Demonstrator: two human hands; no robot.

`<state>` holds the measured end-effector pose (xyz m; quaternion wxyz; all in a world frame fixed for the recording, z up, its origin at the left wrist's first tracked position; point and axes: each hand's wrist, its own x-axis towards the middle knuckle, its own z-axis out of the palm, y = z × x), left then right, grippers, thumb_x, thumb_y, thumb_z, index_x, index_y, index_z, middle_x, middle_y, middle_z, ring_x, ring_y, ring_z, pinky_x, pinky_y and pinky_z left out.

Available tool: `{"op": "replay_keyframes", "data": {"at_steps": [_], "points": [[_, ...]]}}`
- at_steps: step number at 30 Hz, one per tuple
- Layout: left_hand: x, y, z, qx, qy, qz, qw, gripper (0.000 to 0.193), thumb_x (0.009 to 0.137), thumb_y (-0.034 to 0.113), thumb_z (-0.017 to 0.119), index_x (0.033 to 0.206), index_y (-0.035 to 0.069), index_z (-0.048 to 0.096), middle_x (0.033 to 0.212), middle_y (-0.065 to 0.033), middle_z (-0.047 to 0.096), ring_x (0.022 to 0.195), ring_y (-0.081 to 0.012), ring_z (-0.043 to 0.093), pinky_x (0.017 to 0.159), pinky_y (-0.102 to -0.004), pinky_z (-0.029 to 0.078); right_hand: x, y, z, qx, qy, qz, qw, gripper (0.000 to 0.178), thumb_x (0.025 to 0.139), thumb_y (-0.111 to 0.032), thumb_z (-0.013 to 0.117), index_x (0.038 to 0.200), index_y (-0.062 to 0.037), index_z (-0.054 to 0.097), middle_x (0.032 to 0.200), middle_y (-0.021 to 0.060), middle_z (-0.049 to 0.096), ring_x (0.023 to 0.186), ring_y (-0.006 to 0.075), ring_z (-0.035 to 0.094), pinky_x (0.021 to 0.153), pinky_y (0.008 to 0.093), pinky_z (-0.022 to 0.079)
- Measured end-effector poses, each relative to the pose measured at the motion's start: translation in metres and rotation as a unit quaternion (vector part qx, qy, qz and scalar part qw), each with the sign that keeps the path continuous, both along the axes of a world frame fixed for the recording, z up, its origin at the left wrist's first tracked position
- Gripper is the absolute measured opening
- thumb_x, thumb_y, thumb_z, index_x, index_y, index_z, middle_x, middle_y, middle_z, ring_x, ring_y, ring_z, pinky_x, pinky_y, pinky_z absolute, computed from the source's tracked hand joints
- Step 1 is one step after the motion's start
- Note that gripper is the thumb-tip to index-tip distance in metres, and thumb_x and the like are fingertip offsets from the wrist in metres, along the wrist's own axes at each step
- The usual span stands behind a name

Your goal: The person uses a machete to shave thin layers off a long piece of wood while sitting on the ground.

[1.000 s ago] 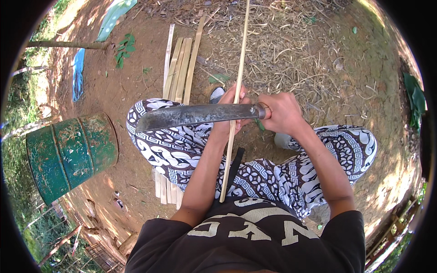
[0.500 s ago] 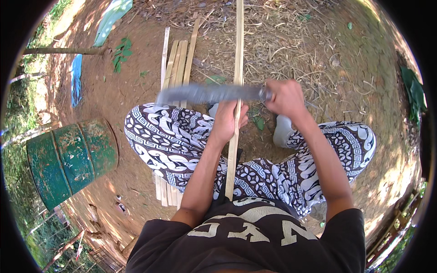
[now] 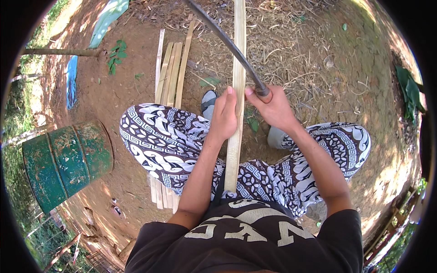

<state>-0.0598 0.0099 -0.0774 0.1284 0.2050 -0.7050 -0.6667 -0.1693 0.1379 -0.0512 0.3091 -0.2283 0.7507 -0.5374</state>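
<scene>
Between my legs runs a long pale bamboo slat point(image 3: 232, 154), its near end at my waist and its far end beyond the top of the view. My left hand point(image 3: 224, 116) grips it from the left side, thumb along its edge. My right hand point(image 3: 276, 109) is closed round the handle of a machete point(image 3: 224, 40), close beside the slat's right edge, with the thumb stretched toward the slat. The dark blade slants up and to the left above the slat and leaves the view at the top.
Several cut slats point(image 3: 174, 73) lie on the ground past my left knee, and more slat ends point(image 3: 163, 194) show below that leg. A rusty green drum point(image 3: 68, 159) lies at the left. Curled shavings point(image 3: 291, 54) cover the ground ahead. My sandalled foot point(image 3: 208, 102) is near the slats.
The machete has swung from lying level across the slat to pointing far and left. The slat has turned to show a broader face, and my right hand has come closer to it.
</scene>
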Motion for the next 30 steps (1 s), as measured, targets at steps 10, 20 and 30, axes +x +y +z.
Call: {"op": "replay_keyframes", "data": {"at_steps": [10,20,30], "points": [[0.002,-0.007,0.008,-0.076,-0.062,-0.013,0.995,0.054,0.106,0.044,0.037,0.094,-0.002,0.061,0.072,-0.0071,0.06,0.066,-0.0133,0.051,0.059,-0.0357,0.041,-0.003,-0.007,-0.001,-0.093,-0.221,-0.068,0.968,0.018,0.089,-0.012,0.072,0.091,0.0005,0.059,0.058,-0.0062,0.045,0.047,0.0029,0.039,0.042,0.0242,0.03],[0.021,0.027,0.02,0.359,-0.129,-0.298,0.875,0.039,0.101,0.032,0.055,0.123,-0.001,0.052,0.091,-0.0134,0.067,0.085,-0.0258,0.071,0.078,-0.0393,0.058,-0.049,0.011,-0.01,-0.208,-0.217,-0.21,0.93,0.024,0.089,-0.009,0.071,0.105,0.0027,0.058,0.058,-0.005,0.048,0.043,0.0033,0.04,0.04,0.0218,0.03],[0.022,0.032,0.026,0.359,-0.121,-0.122,0.917,0.064,0.103,0.058,0.026,0.109,-0.001,0.048,0.066,-0.0025,0.044,0.036,-0.0084,0.037,0.031,-0.0244,0.037,-0.049,0.019,-0.005,-0.046,-0.084,-0.215,0.972,0.03,0.092,-0.03,0.07,0.078,-0.0039,0.064,0.055,-0.0051,0.047,0.048,0.0043,0.038,0.046,0.0257,0.032]]}}
